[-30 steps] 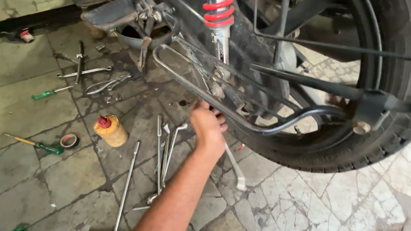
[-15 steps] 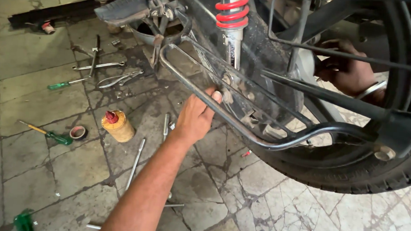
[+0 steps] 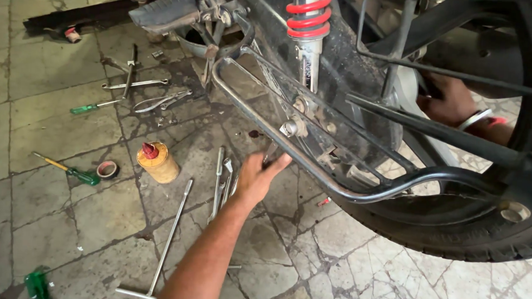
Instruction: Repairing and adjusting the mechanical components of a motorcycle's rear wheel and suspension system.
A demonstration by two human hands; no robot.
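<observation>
Left hand (image 3: pixel 259 178) reaching under motorcycle guard rail (image 3: pixel 313 163), fingers loosely spread above wrenches (image 3: pixel 222 183) on floor. Right hand (image 3: pixel 450 101) behind rear wheel (image 3: pixel 454 229); grip impossible to tell.

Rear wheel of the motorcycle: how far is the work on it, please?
Early, it seems. Done: spanners lie out on the floor. In hand: the left hand reaches under the guard bar; another hand, likely a co-worker's, works behind the wheel. Left: wheel and red shock absorber are both mounted.
</observation>
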